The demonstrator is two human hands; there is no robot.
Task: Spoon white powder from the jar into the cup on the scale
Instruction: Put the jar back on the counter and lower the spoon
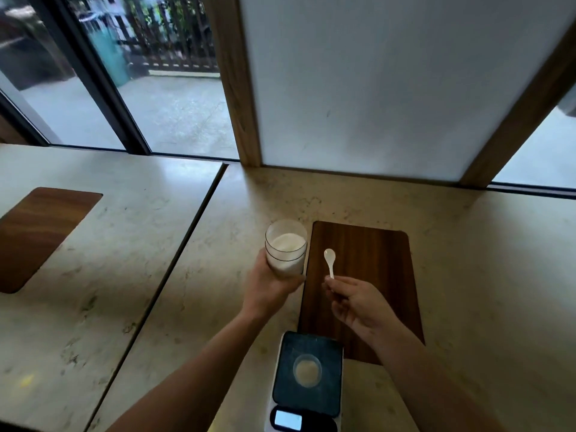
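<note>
Pale marbled stone counter [467, 260], window side. Dark rectangular wooden board [374, 260] lies on it. Digital scale, dark platform, white body [307, 410], sits at the board's near left corner; display lit, digits unreadable. Left hand [269, 286] wraps around clear open jar of white powder [286, 248], just left of the board. Right hand [358, 302] pinches small white plastic spoon [329, 260] by its handle, bowl pointing away. Small clear cup [307, 370] on the scale platform, pale contents.
</note>
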